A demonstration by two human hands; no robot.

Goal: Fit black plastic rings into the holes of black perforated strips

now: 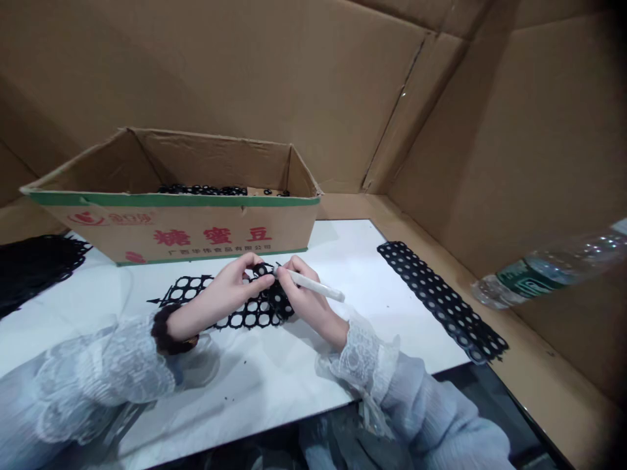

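Note:
A black sheet with round holes (pixel 236 320) lies on the white board, part of it bunched up between my hands. My left hand (pixel 240 282) comes from the left and pinches the raised edge of this sheet between thumb and fingers. My right hand (pixel 304 290) holds a white pen-like tool (pixel 321 287), its tip against the raised black piece beside my left fingertips. What exactly the tip touches is too small to tell.
An open cardboard box (pixel 220 228) with black pieces inside stands behind my hands. A black perforated strip (pixel 435 294) lies at the right, near a plastic bottle (pixel 533 277). Black material (pixel 39 267) is at the far left. Cardboard walls (pixel 245 72) surround the white board (pixel 343 248).

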